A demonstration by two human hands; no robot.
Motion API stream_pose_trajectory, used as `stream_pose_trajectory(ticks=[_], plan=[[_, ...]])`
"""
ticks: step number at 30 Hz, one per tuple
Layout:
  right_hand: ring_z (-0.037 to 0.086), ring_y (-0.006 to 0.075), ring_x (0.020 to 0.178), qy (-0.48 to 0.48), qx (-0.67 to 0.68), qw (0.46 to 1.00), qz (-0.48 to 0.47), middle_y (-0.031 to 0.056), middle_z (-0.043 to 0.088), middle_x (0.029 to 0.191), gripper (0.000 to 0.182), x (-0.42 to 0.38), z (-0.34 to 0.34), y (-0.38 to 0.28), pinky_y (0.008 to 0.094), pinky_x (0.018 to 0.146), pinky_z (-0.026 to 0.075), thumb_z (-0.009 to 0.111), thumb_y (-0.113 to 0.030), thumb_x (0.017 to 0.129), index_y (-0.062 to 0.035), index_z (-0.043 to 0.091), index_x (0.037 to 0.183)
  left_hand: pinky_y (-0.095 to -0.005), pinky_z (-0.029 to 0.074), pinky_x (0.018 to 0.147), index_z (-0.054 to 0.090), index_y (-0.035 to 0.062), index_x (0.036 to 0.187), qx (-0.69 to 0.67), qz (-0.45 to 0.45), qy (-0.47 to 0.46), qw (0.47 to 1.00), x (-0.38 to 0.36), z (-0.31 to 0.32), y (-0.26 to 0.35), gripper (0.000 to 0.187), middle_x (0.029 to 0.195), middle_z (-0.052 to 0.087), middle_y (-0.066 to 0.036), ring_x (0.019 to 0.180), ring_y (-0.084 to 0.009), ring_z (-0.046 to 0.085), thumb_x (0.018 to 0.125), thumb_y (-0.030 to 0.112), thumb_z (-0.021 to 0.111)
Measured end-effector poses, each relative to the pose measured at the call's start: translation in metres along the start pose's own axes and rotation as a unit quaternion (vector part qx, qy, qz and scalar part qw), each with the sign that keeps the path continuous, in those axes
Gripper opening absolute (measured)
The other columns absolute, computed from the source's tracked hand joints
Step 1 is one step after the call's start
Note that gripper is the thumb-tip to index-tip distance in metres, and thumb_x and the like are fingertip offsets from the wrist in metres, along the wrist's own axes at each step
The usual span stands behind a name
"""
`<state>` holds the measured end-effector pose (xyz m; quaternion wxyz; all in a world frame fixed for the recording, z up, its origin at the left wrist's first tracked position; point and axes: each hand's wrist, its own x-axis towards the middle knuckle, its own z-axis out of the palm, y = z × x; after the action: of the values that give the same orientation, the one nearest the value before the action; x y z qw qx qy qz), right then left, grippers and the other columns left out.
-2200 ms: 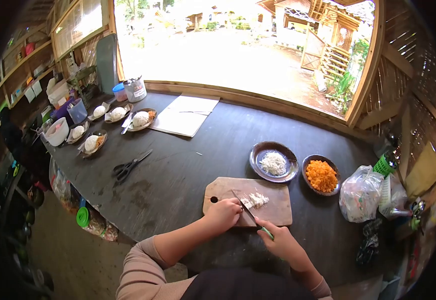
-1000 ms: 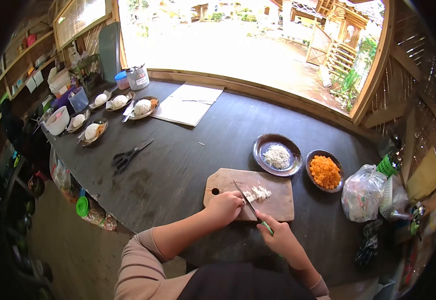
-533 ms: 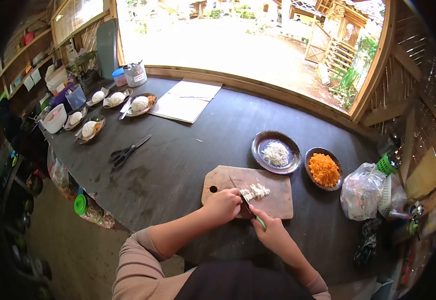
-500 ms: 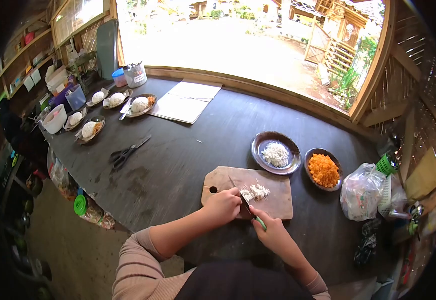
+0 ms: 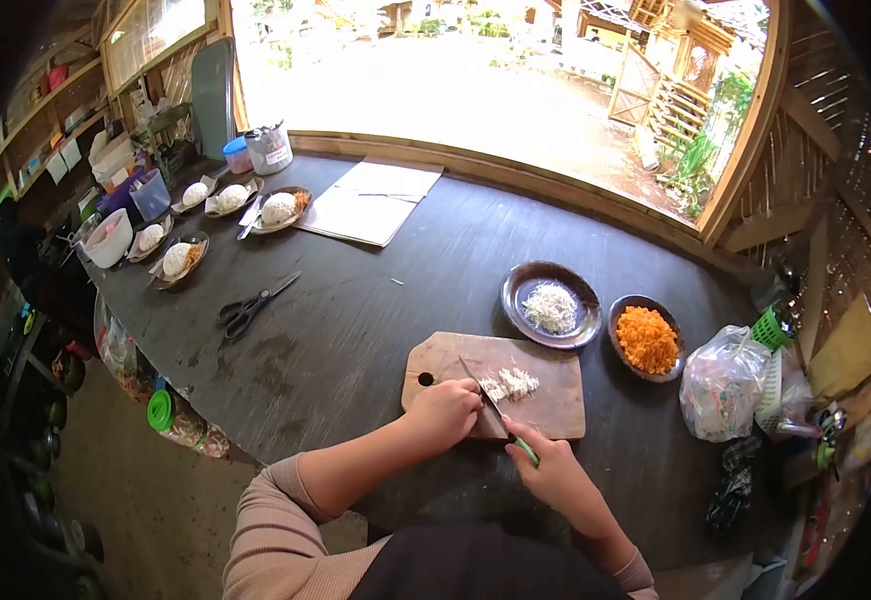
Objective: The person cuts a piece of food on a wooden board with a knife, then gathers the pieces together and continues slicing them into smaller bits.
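Observation:
My right hand [image 5: 553, 472] is closed round the green handle of a knife [image 5: 527, 449]. Its blade slants up and to the left across a wooden cutting board [image 5: 546, 410]. Just left of the blade, my left hand [image 5: 444, 412] rests on the board with its fingers curled together; whatever they hold is hidden. Against the far side of the blade lies a small heap of finely cut white pieces [image 5: 514, 384]. Beyond the board, a dark plate [image 5: 589, 327] carries a mound of white shreds [image 5: 552, 308]. To its right, a bowl [image 5: 617, 345] holds chopped orange food [image 5: 648, 340].
Black scissors [image 5: 246, 312] lie left of the board. Several plates with rice mounds [image 5: 279, 208] stand at the far left, beside a white folder [image 5: 371, 205]. A filled plastic bag [image 5: 724, 385] sits at the right. A window opening runs behind the table [image 5: 356, 310].
The knife blade has shifted slightly and its angle has changed a little beside my left fingers. Both hands stay in nearly the same place.

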<state>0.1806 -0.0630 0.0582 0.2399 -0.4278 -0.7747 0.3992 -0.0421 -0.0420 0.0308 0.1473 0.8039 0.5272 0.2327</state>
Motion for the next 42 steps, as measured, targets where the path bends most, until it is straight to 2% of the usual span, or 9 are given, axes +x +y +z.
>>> stream_pose_trajectory(ticks=[10, 15, 22, 28, 30, 31, 33, 36, 42], plan=[[0.068, 0.0384, 0.087, -0.004, -0.015, 1.0, 0.018, 0.0254, 0.066, 0.093, 0.038, 0.012, 0.007, 0.006, 0.0335, 0.076, 0.051, 0.061, -0.009, 0.093, -0.0099, 0.058, 0.131, -0.0375, 0.055, 0.081, 0.073, 0.0018, 0.089, 0.006, 0.0, -0.007, 1.0, 0.0, -0.001, 0.0, 0.016, 0.098, 0.067, -0.009, 0.09, -0.0269, 0.066, 0.081, 0.008, 0.061], [0.064, 0.0244, 0.07, 0.011, 0.001, 1.0, 0.013, 0.0245, 0.067, 0.094, 0.039, 0.005, -0.001, -0.004, 0.0306, 0.074, 0.05, 0.063, -0.008, 0.092, -0.0107, 0.059, 0.131, -0.0376, 0.055, 0.081, 0.073, 0.0027, 0.09, 0.01, -0.01, -0.012, 1.0, 0.0, 0.001, 0.0, 0.016, 0.098, 0.067, -0.009, 0.091, -0.0268, 0.066, 0.082, 0.009, 0.06], [0.06, 0.0216, 0.07, 0.007, 0.013, 1.0, 0.003, 0.0235, 0.066, 0.099, 0.04, 0.002, -0.001, -0.003, 0.0287, 0.076, 0.05, 0.064, -0.008, 0.092, -0.01, 0.058, 0.131, -0.0378, 0.054, 0.08, 0.073, 0.0029, 0.089, 0.014, -0.011, -0.013, 1.0, 0.0, -0.001, 0.001, 0.016, 0.097, 0.066, -0.009, 0.092, -0.0274, 0.066, 0.083, 0.01, 0.06], [0.061, 0.0266, 0.069, 0.0, 0.007, 1.0, 0.016, 0.024, 0.065, 0.098, 0.04, 0.002, -0.001, -0.006, 0.0283, 0.075, 0.05, 0.063, -0.008, 0.092, -0.0099, 0.058, 0.131, -0.0379, 0.054, 0.08, 0.073, 0.0032, 0.089, 0.008, -0.009, -0.004, 1.0, 0.0, 0.001, 0.0, 0.016, 0.097, 0.065, -0.009, 0.092, -0.0274, 0.066, 0.082, 0.01, 0.06], [0.057, 0.0383, 0.058, 0.009, -0.002, 1.0, -0.017, 0.0262, 0.06, 0.073, 0.04, 0.001, 0.0, -0.004, 0.0331, 0.062, 0.049, 0.062, -0.009, 0.092, -0.0124, 0.057, 0.132, -0.038, 0.054, 0.08, 0.073, 0.0033, 0.089, 0.012, -0.006, -0.008, 1.0, 0.0, 0.0, 0.0, 0.016, 0.097, 0.065, -0.009, 0.092, -0.0275, 0.066, 0.082, 0.01, 0.06], [0.057, 0.0383, 0.058, 0.009, -0.002, 1.0, -0.016, 0.0262, 0.06, 0.073, 0.04, 0.002, -0.001, -0.006, 0.0331, 0.062, 0.049, 0.062, -0.009, 0.092, -0.0124, 0.057, 0.132, -0.038, 0.054, 0.081, 0.073, 0.0035, 0.09, 0.018, -0.007, -0.015, 1.0, 0.001, -0.001, 0.0, 0.016, 0.097, 0.065, -0.009, 0.092, -0.0276, 0.065, 0.082, 0.01, 0.06], [0.066, 0.0323, 0.072, -0.027, -0.015, 0.998, 0.054, 0.0246, 0.065, 0.096, 0.04, 0.002, -0.002, -0.012, 0.0303, 0.075, 0.05, 0.062, -0.007, 0.092, -0.0093, 0.057, 0.132, -0.038, 0.054, 0.081, 0.073, 0.0036, 0.09, 0.024, -0.007, -0.024, 0.999, 0.001, -0.002, 0.001, 0.016, 0.097, 0.065, -0.008, 0.092, -0.0277, 0.065, 0.082, 0.01, 0.06], [0.068, 0.0352, 0.078, -0.007, -0.022, 1.0, 0.009, 0.0246, 0.066, 0.097, 0.04, 0.008, 0.007, 0.003, 0.0321, 0.076, 0.051, 0.061, -0.007, 0.092, -0.0094, 0.057, 0.132, -0.0382, 0.054, 0.081, 0.073, 0.0038, 0.091, 0.036, -0.013, -0.026, 0.999, 0.002, -0.001, 0.002, 0.017, 0.097, 0.065, -0.008, 0.092, -0.028, 0.065, 0.083, 0.011, 0.06], [0.068, 0.038, 0.084, -0.003, 0.002, 1.0, 0.015, 0.0248, 0.067, 0.098, 0.04, 0.009, 0.006, 0.004, 0.0329, 0.077, 0.051, 0.061, -0.008, 0.092, -0.0091, 0.057, 0.132, -0.0384, 0.053, 0.082, 0.073, 0.0033, 0.092, 0.015, -0.033, -0.039, 0.999, 0.001, -0.005, 0.005, 0.018, 0.099, 0.065, -0.009, 0.094, -0.0281, 0.065, 0.084, 0.012, 0.059]])
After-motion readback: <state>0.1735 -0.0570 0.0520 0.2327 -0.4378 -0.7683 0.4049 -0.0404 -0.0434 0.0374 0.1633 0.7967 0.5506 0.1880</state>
